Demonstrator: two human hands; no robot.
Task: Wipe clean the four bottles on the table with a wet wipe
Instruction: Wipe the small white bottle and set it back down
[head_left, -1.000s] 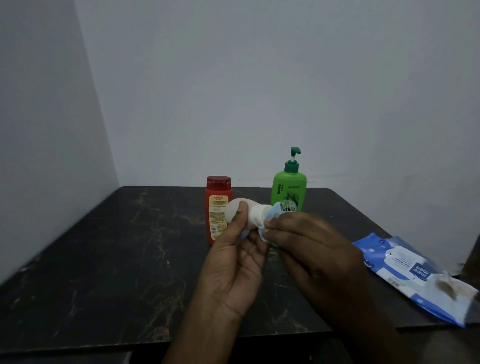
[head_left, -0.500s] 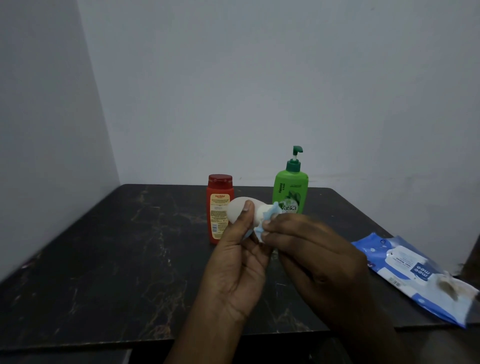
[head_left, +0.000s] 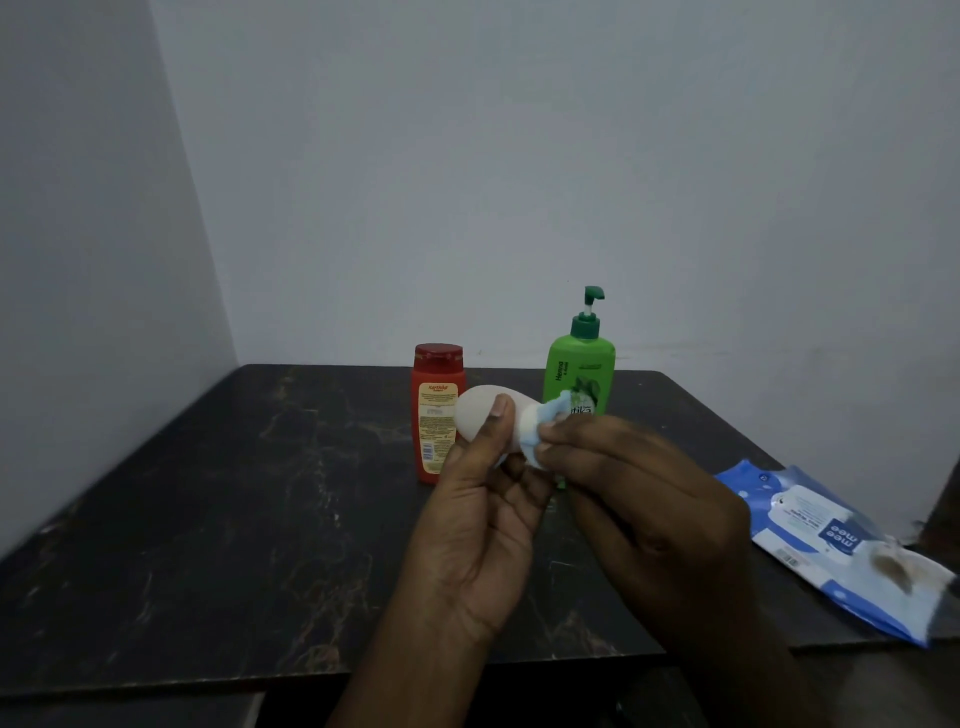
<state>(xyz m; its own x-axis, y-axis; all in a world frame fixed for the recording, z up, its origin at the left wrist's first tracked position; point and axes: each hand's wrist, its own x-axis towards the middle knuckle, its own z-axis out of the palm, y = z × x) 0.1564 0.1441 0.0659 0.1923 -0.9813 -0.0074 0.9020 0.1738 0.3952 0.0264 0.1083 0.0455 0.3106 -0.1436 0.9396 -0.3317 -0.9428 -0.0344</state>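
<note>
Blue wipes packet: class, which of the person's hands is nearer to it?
Right. The right hand, pinching the wet wipe, is beside the blue wipes packet with a gap between; the left hand, gripping the white bottle, lies farther off, beyond the right hand.

The left hand (head_left: 480, 525) grips a small white plastic bottle (head_left: 480, 415); the right hand (head_left: 641, 512) pinches a pale blue wet wipe (head_left: 543, 434) against its cap.

Dark marble-patterned table (head_left: 218, 519) set in a corner of plain grey walls (head_left: 467, 156) (dim light).
</note>
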